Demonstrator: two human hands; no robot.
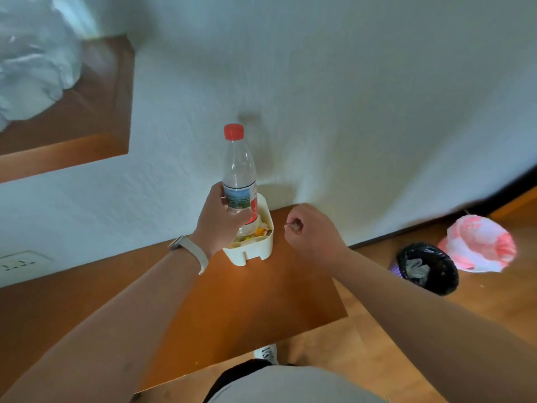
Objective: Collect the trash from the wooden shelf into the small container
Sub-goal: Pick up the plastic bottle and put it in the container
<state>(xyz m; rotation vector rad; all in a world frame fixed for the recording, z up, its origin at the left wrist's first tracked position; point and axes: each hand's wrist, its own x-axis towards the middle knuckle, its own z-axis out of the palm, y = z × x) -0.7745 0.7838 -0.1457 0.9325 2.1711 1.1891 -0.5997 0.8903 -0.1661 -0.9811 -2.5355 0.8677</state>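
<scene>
**Legible text: none.** The plastic bottle, at centre, carries a label with a landscape picture beside a red band, its lettering too small to read. Dark marks on the white shoe, at the near edge, are blurred.

Clear red-capped bottle upright in cream container, scraps inside, on wooden shelf.

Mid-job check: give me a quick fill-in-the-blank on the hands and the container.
The left hand grips a clear bottle with a ____ cap.
The bottle's base stands inside the small ____.
The right hand, pinching a small scrap, hovers over the wooden ____.
The floor bin is lined with a ____ bag.
Missing: red; container; shelf; black.
</scene>
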